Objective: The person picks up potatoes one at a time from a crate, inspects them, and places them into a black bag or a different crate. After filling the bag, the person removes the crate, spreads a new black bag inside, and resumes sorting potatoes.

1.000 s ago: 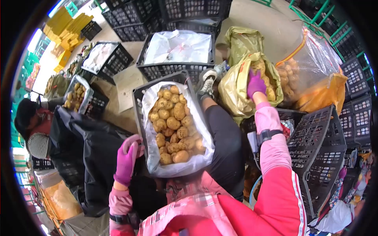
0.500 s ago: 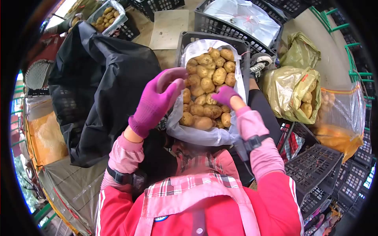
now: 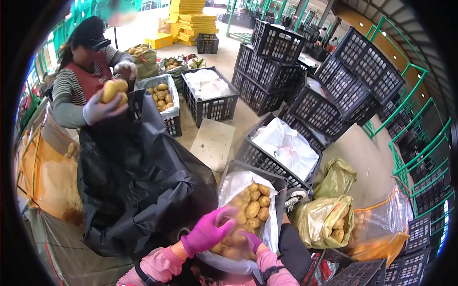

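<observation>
Below me, a black crate lined with a white plastic bag (image 3: 271,224) holds many potatoes (image 3: 253,209). My left hand (image 3: 210,231), in a magenta knit glove, hovers over the crate's left edge. Its blurred fingers curve apart from the thumb, with nothing visible between them. Low over the potatoes at the near right side is my right hand (image 3: 251,240), gloved alike. Motion smears its fingers, and whether they grip a potato does not show. A large black cloth (image 3: 143,181) drapes over something to the left of the crate.
A person (image 3: 88,76) at the upper left holds potatoes in a gloved hand. White-lined crates (image 3: 210,107) stand ahead, beside stacked black crates (image 3: 267,66). An olive bag of potatoes (image 3: 310,221) sits at the right. Green railings (image 3: 405,162) run along the far right.
My view has tilted up and swung left, bringing the other person and stacked crates into sight. Both hands remain over the potato crate, now lower in the picture.
</observation>
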A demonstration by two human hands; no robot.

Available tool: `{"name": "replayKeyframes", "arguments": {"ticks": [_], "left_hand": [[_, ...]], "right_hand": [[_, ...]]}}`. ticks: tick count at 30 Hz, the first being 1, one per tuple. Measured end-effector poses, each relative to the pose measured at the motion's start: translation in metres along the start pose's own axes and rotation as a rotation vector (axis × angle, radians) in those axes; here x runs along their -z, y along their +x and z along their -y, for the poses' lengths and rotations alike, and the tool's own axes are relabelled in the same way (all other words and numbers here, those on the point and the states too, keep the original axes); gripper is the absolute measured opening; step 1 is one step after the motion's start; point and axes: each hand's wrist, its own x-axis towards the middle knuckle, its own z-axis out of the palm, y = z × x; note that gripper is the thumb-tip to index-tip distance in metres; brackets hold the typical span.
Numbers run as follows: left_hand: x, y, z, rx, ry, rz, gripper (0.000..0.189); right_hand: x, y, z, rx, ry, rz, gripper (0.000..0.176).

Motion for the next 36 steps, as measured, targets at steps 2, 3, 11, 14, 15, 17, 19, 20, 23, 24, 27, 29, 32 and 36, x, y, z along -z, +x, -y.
{"name": "replayKeyframes", "arguments": {"ticks": [2,3,11,14,15,17,19,20,23,24,27,29,32,36], "left_hand": [[0.0,-0.004,0.002,0.007,0.097,-0.008,0.039],[0.001,-0.002,0.011,-0.023,0.162,-0.058,0.043],[-0.002,0.003,0.009,0.171,-0.946,0.063,0.068],[0.004,0.003,0.0,0.068,-0.646,0.091,0.063],[0.005,0.002,0.001,0.009,-0.527,0.068,0.062],[0.005,0.002,0.002,-0.132,-0.294,0.032,0.061],[0.005,0.003,0.007,-0.287,-0.068,-0.005,0.061],[0.004,0.004,0.01,-0.367,0.045,-0.032,0.061],[0.002,0.005,0.016,-0.467,0.143,-0.068,0.064],[0.001,0.004,0.016,-0.438,0.112,-0.063,0.065],[0.005,0.005,0.014,-0.356,0.108,0.011,0.061],[0.004,0.005,0.013,-0.419,0.174,-0.023,0.058],[-0.001,0.001,0.004,-0.428,0.22,-0.094,0.054],[0.002,0.003,0.011,-0.492,0.312,-0.122,0.048]], "right_hand": [[-0.015,-0.027,0.034,0.024,0.127,0.151,0.048],[-0.025,-0.047,0.057,0.07,0.03,0.135,0.05],[-0.136,-0.173,0.19,1.242,-0.85,-0.133,0.093],[-0.15,-0.222,0.212,0.924,-0.231,0.182,0.093],[-0.148,-0.219,0.211,0.958,-0.161,0.191,0.094],[-0.145,-0.212,0.212,1.02,-0.13,0.177,0.097],[-0.149,-0.21,0.217,1.075,-0.344,0.079,0.098],[-0.151,-0.213,0.217,1.096,-0.453,0.026,0.099],[-0.155,-0.217,0.221,1.047,-0.459,0.011,0.089],[-0.155,-0.215,0.22,1.034,-0.464,0.005,0.087],[-0.155,-0.221,0.218,1.132,-0.467,0.007,0.082],[-0.152,-0.214,0.212,1.291,-0.555,-0.023,0.082],[-0.16,-0.21,0.202,1.266,-0.636,-0.186,0.082],[-0.165,-0.209,0.196,1.298,-0.592,-0.214,0.079]]}}
